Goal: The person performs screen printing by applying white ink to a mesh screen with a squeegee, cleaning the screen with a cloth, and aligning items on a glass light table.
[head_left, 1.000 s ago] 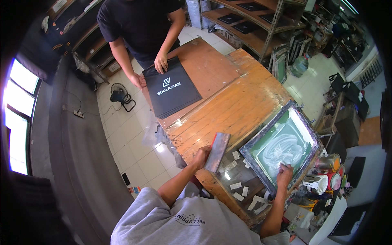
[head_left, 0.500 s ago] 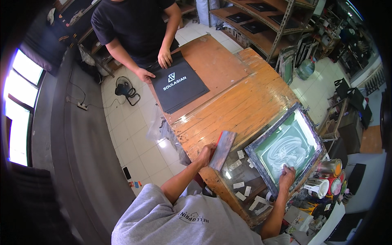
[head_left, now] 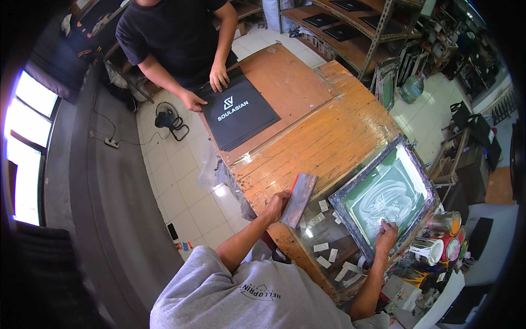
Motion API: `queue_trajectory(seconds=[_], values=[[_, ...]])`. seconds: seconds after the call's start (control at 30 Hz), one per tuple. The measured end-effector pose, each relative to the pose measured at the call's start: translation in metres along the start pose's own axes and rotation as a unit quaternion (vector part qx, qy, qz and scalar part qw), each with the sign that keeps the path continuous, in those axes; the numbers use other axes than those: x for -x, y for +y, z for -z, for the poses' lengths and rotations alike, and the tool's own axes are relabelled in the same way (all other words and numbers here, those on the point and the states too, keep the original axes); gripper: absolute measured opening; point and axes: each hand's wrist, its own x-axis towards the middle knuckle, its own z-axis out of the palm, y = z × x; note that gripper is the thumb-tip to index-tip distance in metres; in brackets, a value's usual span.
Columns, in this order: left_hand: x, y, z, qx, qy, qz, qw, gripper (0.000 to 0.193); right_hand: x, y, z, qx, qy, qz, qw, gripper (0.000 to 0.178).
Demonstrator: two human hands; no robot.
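My left hand [head_left: 275, 207] grips a squeegee [head_left: 300, 202] with a worn wooden body and a red edge, held over the near-left table edge. On the right lies a screen printing frame [head_left: 350, 227] with dark, stained sides. Its green mesh [head_left: 395, 181] carries swirling white smears, with a faint logo showing among them. My right hand [head_left: 387, 237] has its fingers closed at the lower part of the mesh. A small white wad [head_left: 381, 222] shows at the fingertips; its material cannot be made out.
Across the wooden table [head_left: 290, 148], a co-worker's hands [head_left: 218, 78] touch a stack of black printed sheets [head_left: 241, 112]. Ink cans [head_left: 442, 223] crowd the right side, beside a white tub [head_left: 427, 250]. Pale tape pieces [head_left: 320, 248] dot the table near me. A rack [head_left: 339, 30] stands behind.
My right hand has shifted very slightly on the mesh, and the logo there shows more plainly among the smears. The co-worker leans a little to the left. The squeegee stays put.
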Motion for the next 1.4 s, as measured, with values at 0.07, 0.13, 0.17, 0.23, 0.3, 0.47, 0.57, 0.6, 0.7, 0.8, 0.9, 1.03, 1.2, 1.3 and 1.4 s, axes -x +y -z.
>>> queue_trajectory(seconds=[0.07,0.13,0.17,0.23,0.3,0.47,0.57,0.6,0.7,0.8,0.9,1.03,1.2,1.3,1.4], values=[[0.0,-0.001,0.002,-0.006,0.007,0.006,1.0,0.029,0.0,-0.004,0.003,0.0,-0.004,-0.004,1.0,0.036],[-0.004,-0.004,0.003,0.027,-0.004,0.014,1.0,0.029,-0.001,-0.005,0.003,0.003,-0.008,-0.002,1.0,0.037],[-0.007,-0.007,0.005,0.043,-0.01,0.019,0.999,0.03,-0.001,-0.003,0.003,0.006,-0.01,0.002,1.0,0.038],[-0.011,-0.009,0.008,0.053,-0.023,0.026,0.998,0.031,0.0,-0.002,0.003,0.008,-0.013,0.004,1.0,0.039],[-0.012,-0.011,0.01,0.047,-0.021,0.028,0.998,0.032,-0.001,-0.003,0.002,0.005,-0.013,-0.001,1.0,0.039],[-0.006,-0.004,0.004,0.038,-0.015,0.03,0.999,0.035,-0.001,-0.001,0.002,0.006,-0.02,-0.006,1.0,0.039],[-0.006,-0.004,0.004,0.021,-0.023,0.026,0.999,0.036,-0.002,0.0,0.002,0.001,-0.021,-0.01,1.0,0.039],[-0.006,-0.004,0.006,0.025,-0.033,0.027,0.999,0.037,-0.002,0.0,0.002,-0.001,-0.02,-0.009,1.0,0.039],[-0.013,-0.012,0.015,0.032,-0.056,0.031,0.997,0.04,-0.002,-0.002,0.003,0.01,-0.017,0.0,1.0,0.039],[-0.02,-0.018,0.02,0.029,-0.06,0.026,0.997,0.04,-0.002,-0.003,0.002,0.009,-0.013,-0.009,1.0,0.038],[-0.023,-0.023,0.023,0.023,-0.048,0.015,0.998,0.04,-0.002,0.001,0.0,0.01,-0.023,-0.012,1.0,0.037],[-0.009,-0.007,0.008,0.038,-0.031,0.026,0.998,0.031,-0.002,0.0,0.001,0.013,-0.02,-0.013,1.0,0.037],[-0.017,-0.015,0.013,0.048,-0.028,0.008,0.998,0.028,-0.003,-0.001,0.002,0.011,-0.02,-0.005,1.0,0.037],[-0.014,-0.011,0.009,0.039,-0.022,0.011,0.999,0.028,-0.003,-0.002,0.003,0.011,-0.019,-0.007,1.0,0.036],[-0.014,-0.011,0.011,0.033,-0.028,0.018,0.999,0.028,-0.004,-0.002,0.003,0.008,-0.016,-0.003,1.0,0.037]])
